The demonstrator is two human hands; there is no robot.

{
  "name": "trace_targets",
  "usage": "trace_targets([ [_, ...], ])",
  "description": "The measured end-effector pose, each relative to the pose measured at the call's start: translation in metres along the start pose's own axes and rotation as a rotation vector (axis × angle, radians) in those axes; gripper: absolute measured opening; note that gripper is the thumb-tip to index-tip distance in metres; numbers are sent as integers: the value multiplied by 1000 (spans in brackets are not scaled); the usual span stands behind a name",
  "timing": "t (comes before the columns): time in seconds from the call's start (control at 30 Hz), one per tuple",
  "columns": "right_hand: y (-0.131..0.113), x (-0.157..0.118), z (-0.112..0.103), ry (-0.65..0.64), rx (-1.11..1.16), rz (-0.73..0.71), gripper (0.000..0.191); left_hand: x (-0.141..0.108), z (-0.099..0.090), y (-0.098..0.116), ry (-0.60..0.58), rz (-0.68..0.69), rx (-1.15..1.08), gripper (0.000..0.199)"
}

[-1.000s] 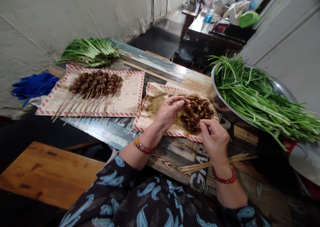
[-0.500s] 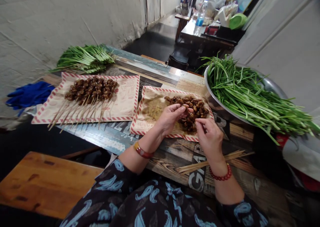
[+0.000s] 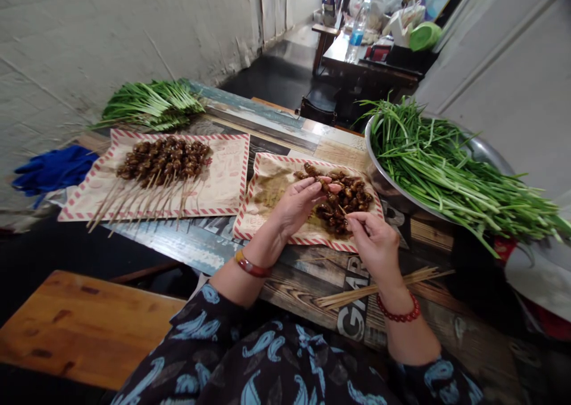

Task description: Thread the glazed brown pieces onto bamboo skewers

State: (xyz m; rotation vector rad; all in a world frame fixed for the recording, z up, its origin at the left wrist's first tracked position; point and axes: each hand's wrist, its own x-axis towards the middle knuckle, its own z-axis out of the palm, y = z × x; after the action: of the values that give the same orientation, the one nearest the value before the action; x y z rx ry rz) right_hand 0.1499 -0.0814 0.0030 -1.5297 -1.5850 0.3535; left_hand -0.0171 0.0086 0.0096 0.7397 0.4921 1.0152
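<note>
My left hand (image 3: 297, 206) is closed, its thumb and fingertips pinching a glossy dark-brown piece of food (image 3: 324, 182). In my right hand (image 3: 375, 235) the fingertips grip a thin wooden skewer (image 3: 341, 209) that slants up toward the left hand. How far the point goes into the food is hidden by the fingers. Both hands are over a heap of loose brown pieces (image 3: 359, 195) on the right-hand paper sheet (image 3: 263, 212), which has a red-striped border. To the left, several loaded skewers (image 3: 163, 158) lie side by side on a second striped sheet (image 3: 227, 176).
Spare wooden skewers (image 3: 379, 289) lie near the table's front edge. A metal basin (image 3: 372, 158) heaped with green stalks (image 3: 450, 167) stands at right. More greens (image 3: 149, 104) and blue gloves (image 3: 56, 170) lie at left. A wooden bench (image 3: 89, 327) is lower left.
My left hand has shifted slightly left and down. The brown piece and the skewer between my hands show more clearly now. The right hand has barely moved.
</note>
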Motion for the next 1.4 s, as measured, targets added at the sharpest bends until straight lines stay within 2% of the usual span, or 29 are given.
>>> trace_targets([
  [0.17, 5, -1, 3, -4, 57, 55, 21, -1, 0, 2, -80, 2, -9, 26],
  [0.3, 5, -2, 4, 50, 6, 41, 21, -1, 3, -1, -52, -13, -36, 33],
  [0.43, 1, -1, 3, 105, -70, -2, 20, -3, 6, -8, -41, -90, 24, 42],
  [0.7, -2, 0, 4, 103, -94, -44, 20, -6, 11, -20, -12, -88, 124, 27],
  [0.93, 0, -1, 3, 83, -70, 8, 20, -10, 14, -25, -106, -150, 124, 32],
  [1.03, 2, -2, 4, 90, -63, 27, 21, -7, 12, -19, -45, -108, 120, 39],
  [1.17, 3, -3, 5, 82, -44, 26, 21, 0, 4, -9, 76, 9, 59, 37],
  [1.4, -1, -2, 3, 78, -71, 8, 23, 0, 3, -8, 96, 40, 25, 28],
])
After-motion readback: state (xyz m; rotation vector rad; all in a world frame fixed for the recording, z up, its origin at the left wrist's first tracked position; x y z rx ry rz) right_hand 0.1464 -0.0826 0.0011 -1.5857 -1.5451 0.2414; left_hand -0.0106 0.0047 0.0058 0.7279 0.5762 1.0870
